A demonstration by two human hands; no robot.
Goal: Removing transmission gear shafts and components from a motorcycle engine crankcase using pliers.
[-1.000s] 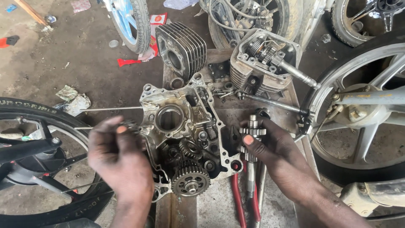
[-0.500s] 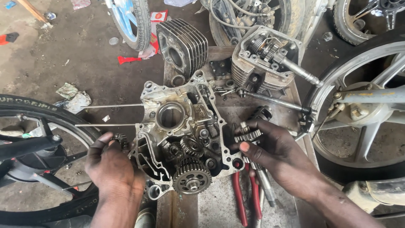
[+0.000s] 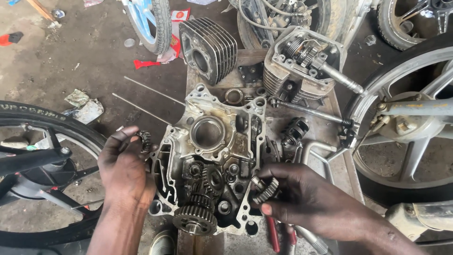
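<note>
Left hand at the left edge of the engine crankcase half, fingers curled narrow around a small dark gear pinched at the fingertips; most of that gear covered by the thumb and forefinger, teeth only partly showing. Right hand low on the right side of the case, fingers closed on a gear shaft, toothed wheel peeking out between thumb and forefinger, the rest of the shaft buried in the palm. Cannot tell how long the shaft is. Crankcase half flat on a grimy metal bench, open face up, round bore near the top, a cluster of gears seated in its lower part and a larger toothed gear at the bottom edge. Lower corner of the case cut off by the left forearm. Finned cylinder on its side behind the case, cylinder head with exposed valve gear beside it to the right. Red-handled pliers under the right wrist, jaws hidden. Black tyre at far left and spoked alloy wheel at right, both cropped by the frame. Two thin rods on the dirt floor, ends lost behind the case.
</note>
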